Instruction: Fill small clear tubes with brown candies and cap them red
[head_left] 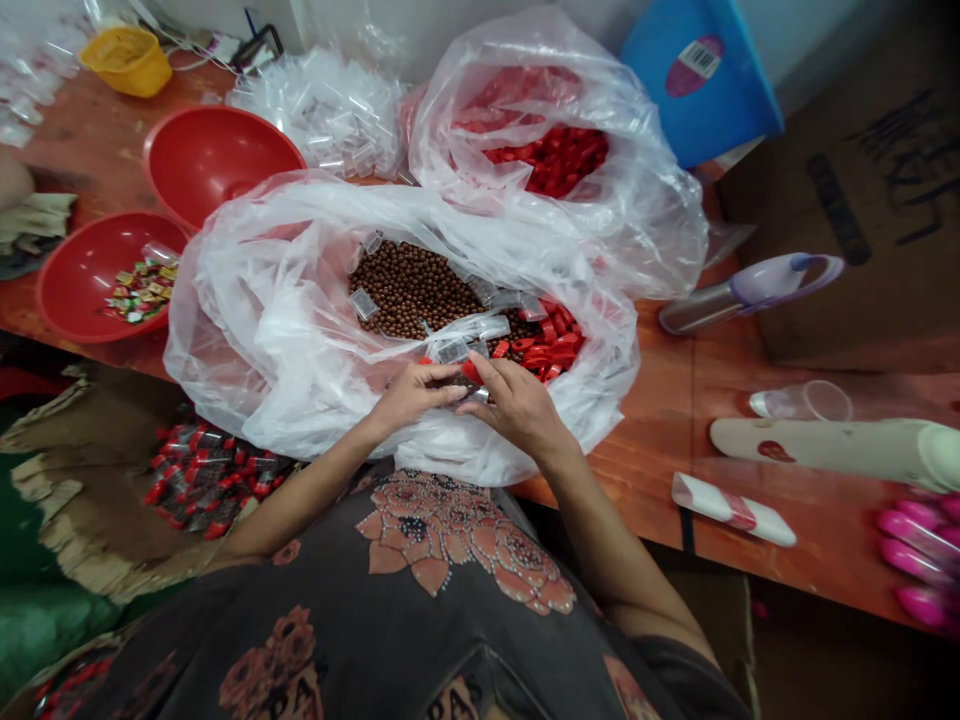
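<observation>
Centrally, in the head view: left hand (416, 395) and right hand (517, 405) close together above a large clear bag (225, 345), left fingers (450, 393) pinching a clear packet (452, 350), right fingers (480, 372) clamped on a red piece (471, 372). Inside the bag, brown beads (409, 290) lying beside red caps (544, 340), small packets scattered on top. Left of the bag, two red bowls (217, 150) (75, 300), the nearer one holding wrapped candies (142, 290). Beyond, a bag of red parts (555, 160) and a heap of clear tubes (322, 110). Lower left, red-capped tubes (206, 480) on cardboard (67, 480). On the wooden bench (660, 440) at right, a purple-topped flask (750, 290), a white roll (825, 450) and pink items (919, 550). Farther back, a blue bucket (697, 80), a cardboard box (862, 200) and a yellow basket (126, 60).
</observation>
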